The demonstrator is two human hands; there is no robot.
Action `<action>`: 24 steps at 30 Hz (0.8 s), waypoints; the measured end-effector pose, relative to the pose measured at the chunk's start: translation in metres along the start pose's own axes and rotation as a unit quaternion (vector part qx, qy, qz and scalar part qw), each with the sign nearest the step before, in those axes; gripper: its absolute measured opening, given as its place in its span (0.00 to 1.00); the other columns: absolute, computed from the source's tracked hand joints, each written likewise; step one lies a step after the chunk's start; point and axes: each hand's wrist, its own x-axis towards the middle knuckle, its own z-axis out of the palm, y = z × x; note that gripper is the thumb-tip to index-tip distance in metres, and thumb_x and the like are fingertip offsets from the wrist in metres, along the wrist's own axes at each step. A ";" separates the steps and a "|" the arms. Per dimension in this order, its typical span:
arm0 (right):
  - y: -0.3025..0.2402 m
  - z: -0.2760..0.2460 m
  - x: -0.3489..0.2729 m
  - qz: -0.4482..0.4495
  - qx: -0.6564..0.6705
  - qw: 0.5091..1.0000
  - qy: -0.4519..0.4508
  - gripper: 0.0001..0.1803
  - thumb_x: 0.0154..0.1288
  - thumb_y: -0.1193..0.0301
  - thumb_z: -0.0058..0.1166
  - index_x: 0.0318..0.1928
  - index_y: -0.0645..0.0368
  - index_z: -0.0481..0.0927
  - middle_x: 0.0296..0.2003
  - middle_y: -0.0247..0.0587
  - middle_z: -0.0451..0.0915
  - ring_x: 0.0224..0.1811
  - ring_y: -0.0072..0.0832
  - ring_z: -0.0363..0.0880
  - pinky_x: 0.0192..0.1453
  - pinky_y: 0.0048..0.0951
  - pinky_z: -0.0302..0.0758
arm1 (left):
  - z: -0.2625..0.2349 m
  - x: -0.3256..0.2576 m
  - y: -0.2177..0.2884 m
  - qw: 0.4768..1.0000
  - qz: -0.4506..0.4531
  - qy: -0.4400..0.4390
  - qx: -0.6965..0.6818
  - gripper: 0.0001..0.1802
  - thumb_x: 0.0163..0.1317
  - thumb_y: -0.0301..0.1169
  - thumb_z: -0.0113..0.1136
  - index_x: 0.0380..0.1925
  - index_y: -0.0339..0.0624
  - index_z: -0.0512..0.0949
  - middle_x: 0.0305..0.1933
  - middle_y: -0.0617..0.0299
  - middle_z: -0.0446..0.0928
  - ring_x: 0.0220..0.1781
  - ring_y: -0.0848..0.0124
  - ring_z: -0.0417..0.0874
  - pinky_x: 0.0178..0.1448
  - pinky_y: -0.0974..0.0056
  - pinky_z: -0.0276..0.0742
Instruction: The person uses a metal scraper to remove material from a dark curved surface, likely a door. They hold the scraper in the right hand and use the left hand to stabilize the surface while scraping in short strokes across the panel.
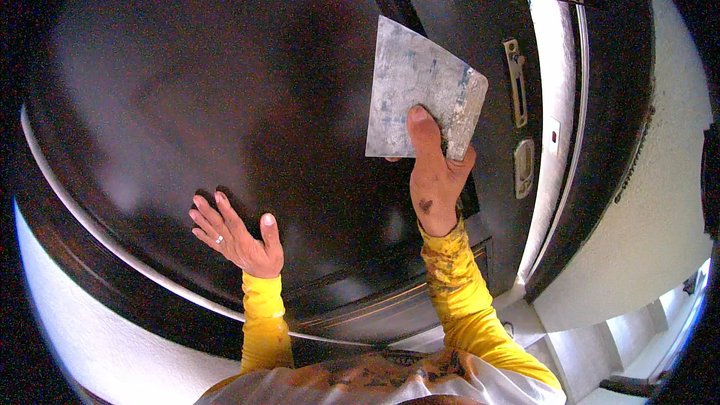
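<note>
"How does the left hand (244, 236) sit?"

"Back toward us, fingers spread up and leftward, thumb apart, over the dark panel (180, 82). Its grip is released. I can't tell whether the palm touches the panel."

"Any ring?"

"One ring (218, 239), silvery."

"And further right?"

"One metal plate (409, 71), flat and four-sided, in front of the panel. The right hand (436, 184) grasps its lower edge, thumb flat on the near face, pointing up."

"Which way does the plate point?"

"Its longest edge, on the left, runs nearly upright; the sharp upper-left corner points up. The shorter right edge carries a rough, crusted strip."

"Beyond that?"

"One slide bolt (516, 82) above one oval pull (523, 169). So, two hands, one plate, one bolt, one pull."
</note>
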 end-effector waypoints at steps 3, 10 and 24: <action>-0.001 0.003 0.000 -0.011 -0.031 0.999 -0.014 0.11 0.68 0.65 0.62 0.39 0.61 0.84 0.31 0.27 0.81 0.32 0.19 0.76 0.37 0.26 0.74 | 0.000 0.000 -0.001 1.000 0.000 -0.001 0.002 0.42 0.72 0.58 0.42 0.74 0.37 0.58 0.80 0.39 0.48 0.81 0.40 0.44 0.78 0.34 0.33; -0.005 0.002 0.002 -0.018 -0.061 0.998 -0.006 0.12 0.68 0.64 0.61 0.38 0.61 0.84 0.33 0.32 0.84 0.33 0.21 0.79 0.38 0.29 0.75 | 0.000 -0.001 -0.003 1.000 0.003 0.005 -0.006 0.42 0.72 0.57 0.43 0.74 0.37 0.58 0.80 0.39 0.48 0.81 0.40 0.43 0.78 0.34 0.32; -0.005 0.003 -0.002 -0.028 -0.075 0.996 -0.025 0.12 0.67 0.69 0.62 0.47 0.62 0.81 0.42 0.29 0.82 0.42 0.18 0.75 0.47 0.24 0.72 | -0.004 0.001 -0.002 1.000 0.002 0.007 -0.009 0.41 0.71 0.56 0.44 0.74 0.37 0.57 0.80 0.41 0.48 0.81 0.40 0.44 0.78 0.34 0.32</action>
